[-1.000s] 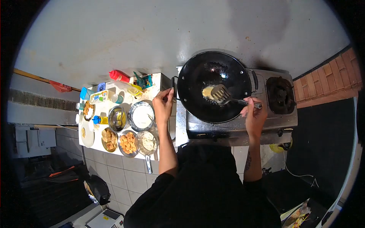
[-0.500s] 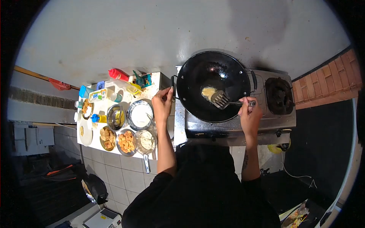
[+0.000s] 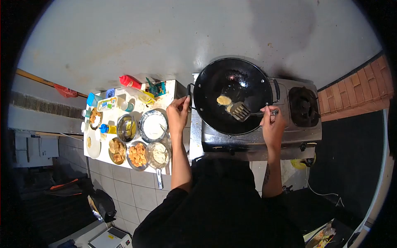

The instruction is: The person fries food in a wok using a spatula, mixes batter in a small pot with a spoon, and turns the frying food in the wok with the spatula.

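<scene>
A large black wok (image 3: 211, 80) sits on the stove, with a loop handle on each side. My left hand (image 3: 178, 115) is closed on the wok's left handle (image 3: 189, 93). In my right hand (image 3: 273, 126) is a slotted spatula (image 3: 240, 111), gripped by its handle, its flat head low in the wok. A pale golden piece of frying food (image 3: 224, 100) lies near the wok's middle, just up and left of the spatula head. Another pale bit shows at the spatula's left edge, partly hidden by it.
Left of the stove (image 3: 248, 143), a white table (image 3: 103, 153) bears a bowl of white batter (image 3: 153, 126), a bowl of orange-brown chunks (image 3: 137, 155), a handled pan of pale mixture (image 3: 159, 153) and a red bottle (image 3: 130, 81). A second burner (image 3: 304, 105) is at right.
The golden piece now lies apart from the spatula, slightly left of where it was, with a smaller pale bit showing beside the blade. Both hands keep their grips.
</scene>
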{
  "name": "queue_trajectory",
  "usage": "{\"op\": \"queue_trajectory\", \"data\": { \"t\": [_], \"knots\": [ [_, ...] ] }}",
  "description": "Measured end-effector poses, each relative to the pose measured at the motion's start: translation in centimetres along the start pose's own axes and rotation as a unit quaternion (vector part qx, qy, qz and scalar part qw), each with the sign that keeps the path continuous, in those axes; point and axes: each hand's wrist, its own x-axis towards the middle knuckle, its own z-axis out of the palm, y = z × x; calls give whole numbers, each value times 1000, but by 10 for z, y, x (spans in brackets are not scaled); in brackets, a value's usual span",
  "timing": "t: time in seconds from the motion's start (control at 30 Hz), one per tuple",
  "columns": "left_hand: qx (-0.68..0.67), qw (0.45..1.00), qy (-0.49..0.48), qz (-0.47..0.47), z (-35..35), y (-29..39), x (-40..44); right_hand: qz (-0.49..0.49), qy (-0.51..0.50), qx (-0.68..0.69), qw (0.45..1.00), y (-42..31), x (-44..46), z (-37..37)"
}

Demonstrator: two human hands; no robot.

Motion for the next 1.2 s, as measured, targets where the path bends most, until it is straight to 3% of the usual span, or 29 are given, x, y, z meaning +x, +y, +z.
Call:
{"op": "queue_trajectory", "data": {
  "t": [0.03, 0.2, 0.27, 0.37, 0.47, 0.7, 1.2],
  "knots": [
    [-2, 1000, 1, 2, 0, 0, 0, 27, 12, -8, 1000, 0, 2, 0],
    [6, 1000, 1, 9, 2, -7, 1, -29, -40, -30, 998, -1, -2, -2],
    [8, 1000, 8, 13, 2, -10, 0, 26, -15, -11, 999, -7, 0, -10],
    [19, 1000, 4, 8, 1, -8, 0, -10, 18, 41, 999, -3, 0, -13],
    [23, 1000, 7, 10, 0, -7, 0, 20, 38, 17, 999, -19, 2, -13],
    [9, 1000, 14, 17, -1, -6, 1, 23, 45, 113, 992, 2, -7, 44],
    [-1, 1000, 7, 12, -2, -4, -2, 9, 20, 61, 998, 11, 10, 18]
  ]
}}
